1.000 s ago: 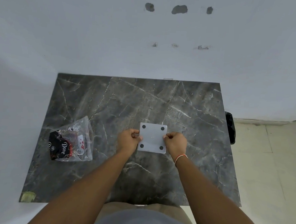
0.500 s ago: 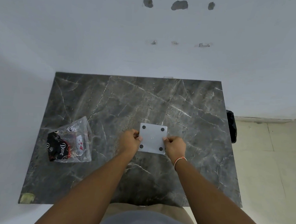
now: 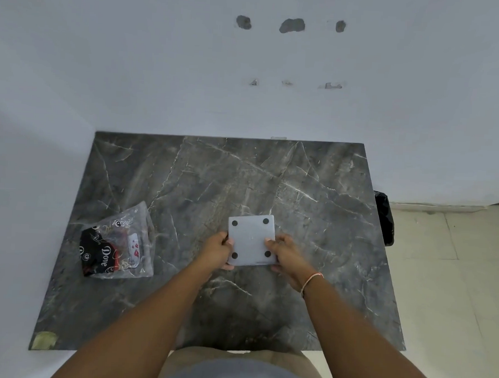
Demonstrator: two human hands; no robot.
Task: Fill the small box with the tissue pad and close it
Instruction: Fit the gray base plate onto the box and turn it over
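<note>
Head view: the small box (image 3: 251,239) sits just right of the frame's centre on the dark marble table (image 3: 314,198), showing a flat pale grey face with four dark round dots near its corners. Over the last second it has turned a little, its far edge now tipped toward the upper right, and both hands have slid down toward its near corners. The left hand (image 3: 217,248) has its fingers curled closed on the box's left edge by the lower-left dot; the right hand (image 3: 287,253) pinches the right edge, thumb resting on the top face beside the lower-right dot. Whether the box rests on the table or is lifted just clear, I cannot tell.

No seam or lid gap shows, so the box looks unopened and the filling has not begun. My reading is that the turning and regripping is a search for the opening edge, probably along the near side.

At centre left of the frame lies a clear plastic packet (image 3: 118,241) with black and red printing, well apart from the box and untouched. It may hold the tissue pad, though the contents are not clear
</note>
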